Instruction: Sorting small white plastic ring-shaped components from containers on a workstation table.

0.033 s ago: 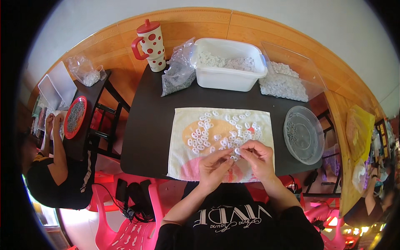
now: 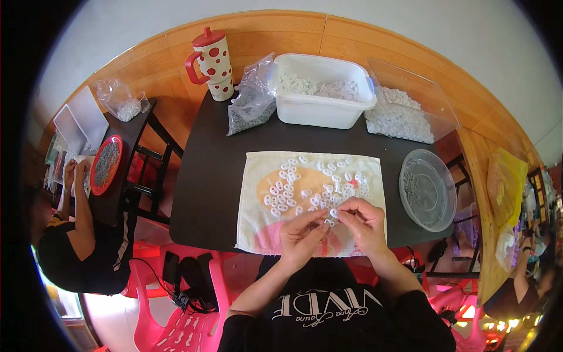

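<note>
Over the near part of a cream, yellow and pink towel [image 2: 246, 199], both hands meet above many small white plastic pieces. Each loose piece is oval with two holes, like the white oval pieces [image 2: 282, 207] at the left of the spread. My right hand [image 2: 365, 226] is closed, thumb and forefinger pinching a white oval piece [image 2: 333, 213]. Close beside it, my left hand [image 2: 300, 237] is pinched at the fingertips; what it grips is too small to make out. More oval pieces [image 2: 348, 176] lie beyond the fingers, some hidden by the right hand.
A white tub [image 2: 319, 111] of white pieces, a bag of grey bits [image 2: 251, 111], a clear box of white pieces [image 2: 399, 122] and a spotted tumbler [image 2: 218, 70] line the dark table's back. A round clear tub [image 2: 431, 199] stands right. At left, another person [image 2: 82, 234] works by a red plate [image 2: 119, 158].
</note>
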`<state>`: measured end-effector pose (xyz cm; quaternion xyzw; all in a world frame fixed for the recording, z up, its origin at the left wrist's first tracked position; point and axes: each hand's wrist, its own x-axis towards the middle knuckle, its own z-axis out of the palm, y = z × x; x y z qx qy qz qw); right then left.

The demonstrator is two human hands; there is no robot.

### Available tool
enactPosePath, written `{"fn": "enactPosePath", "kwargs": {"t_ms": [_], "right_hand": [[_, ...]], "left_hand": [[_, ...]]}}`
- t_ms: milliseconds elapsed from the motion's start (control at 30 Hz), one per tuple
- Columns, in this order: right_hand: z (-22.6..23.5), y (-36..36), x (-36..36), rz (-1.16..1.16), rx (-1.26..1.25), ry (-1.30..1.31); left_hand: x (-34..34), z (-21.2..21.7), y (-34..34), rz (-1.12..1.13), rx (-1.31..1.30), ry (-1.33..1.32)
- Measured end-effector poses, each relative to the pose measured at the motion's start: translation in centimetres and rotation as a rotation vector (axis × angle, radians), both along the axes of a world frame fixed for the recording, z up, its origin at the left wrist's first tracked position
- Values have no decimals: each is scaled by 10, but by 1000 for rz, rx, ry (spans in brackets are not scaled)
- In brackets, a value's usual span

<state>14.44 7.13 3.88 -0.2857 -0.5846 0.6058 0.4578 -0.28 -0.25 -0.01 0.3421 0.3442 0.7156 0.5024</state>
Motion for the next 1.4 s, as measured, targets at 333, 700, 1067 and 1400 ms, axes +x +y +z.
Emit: {"fn": "enactPosePath", "kwargs": {"t_ms": [333, 700, 1067, 1400], "right_hand": [[3, 3, 6, 99, 383, -212], [0, -2, 16, 54, 344, -270], [-3, 8, 20, 122, 587, -314], [-6, 5, 26, 116, 534, -284]], "left_hand": [[0, -1, -1, 6, 23, 27], [3, 7, -4, 194, 86, 607], [3, 24, -1, 214, 103, 1027], [3, 20, -1, 37, -102, 594]]}}
